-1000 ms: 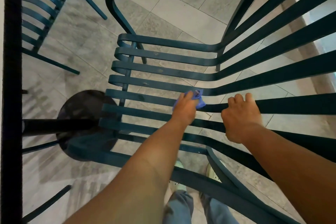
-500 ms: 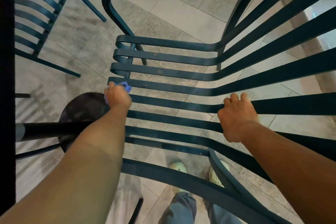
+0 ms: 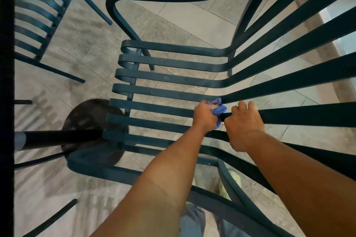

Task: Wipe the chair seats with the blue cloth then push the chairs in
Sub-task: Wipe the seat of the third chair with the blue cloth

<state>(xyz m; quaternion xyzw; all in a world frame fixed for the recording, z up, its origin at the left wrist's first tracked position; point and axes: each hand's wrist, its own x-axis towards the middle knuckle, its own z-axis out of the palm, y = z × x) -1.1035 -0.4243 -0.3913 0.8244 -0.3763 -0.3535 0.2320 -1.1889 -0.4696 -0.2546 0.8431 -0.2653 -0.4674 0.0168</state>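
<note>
- Left hand [image 3: 205, 116] is bunched around the crumpled blue cloth [image 3: 219, 109], pressing it onto a slat of the dark teal slatted metal chair [image 3: 169, 79], right where the seat bends up into the backrest.
- Right hand [image 3: 243, 124] sits just beside it, fingers curled over a backrest slat of the same chair and gripping it.
- The cloth pokes out between the two hands, touching the slat.
- No containers in sight here.
- Under the seat's near-left corner: a round black table base [image 3: 82, 119] with its dark post [image 3: 57, 136] running off to the left.
- A second dark teal slatted chair [image 3: 36, 19] stands at the upper left, well apart.
- The floor is grey stone tile [image 3: 173, 19], slat shadows striped across it at the left.
- Pale shoes [image 3: 223, 188] and grey trousers [image 3: 192, 221] show through the chair frame at the bottom.
</note>
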